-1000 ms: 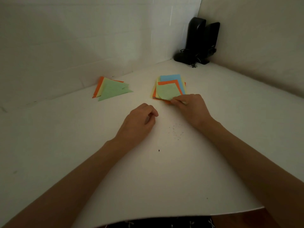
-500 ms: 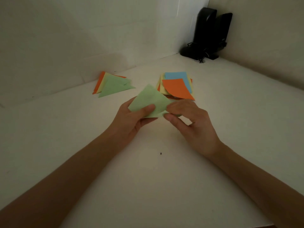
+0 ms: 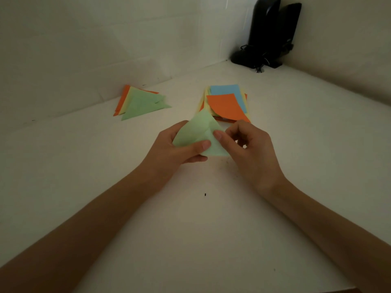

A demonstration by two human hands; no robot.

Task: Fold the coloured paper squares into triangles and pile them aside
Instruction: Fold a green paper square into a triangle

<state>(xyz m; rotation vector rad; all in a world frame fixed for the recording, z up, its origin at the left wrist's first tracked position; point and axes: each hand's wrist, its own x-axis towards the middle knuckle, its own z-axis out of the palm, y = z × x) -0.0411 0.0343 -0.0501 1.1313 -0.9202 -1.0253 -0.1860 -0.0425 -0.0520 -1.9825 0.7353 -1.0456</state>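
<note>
- Centrally, a green paper square (image 3: 195, 132) is held over the white table (image 3: 211, 240), partly bent.
- Its left side is pinched by the left hand (image 3: 175, 149), thumb on top.
- Its right corner is pinched by the right hand (image 3: 251, 151), fingers curled.
- Beyond, the stack of unfolded squares (image 3: 227, 105) is topped by an orange sheet.
- Folded triangles (image 3: 141, 103) are piled further left.

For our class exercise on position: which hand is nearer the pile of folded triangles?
Left. The left hand is this side and right of the triangle pile; the right hand lies farther right, by the square stack.
</note>
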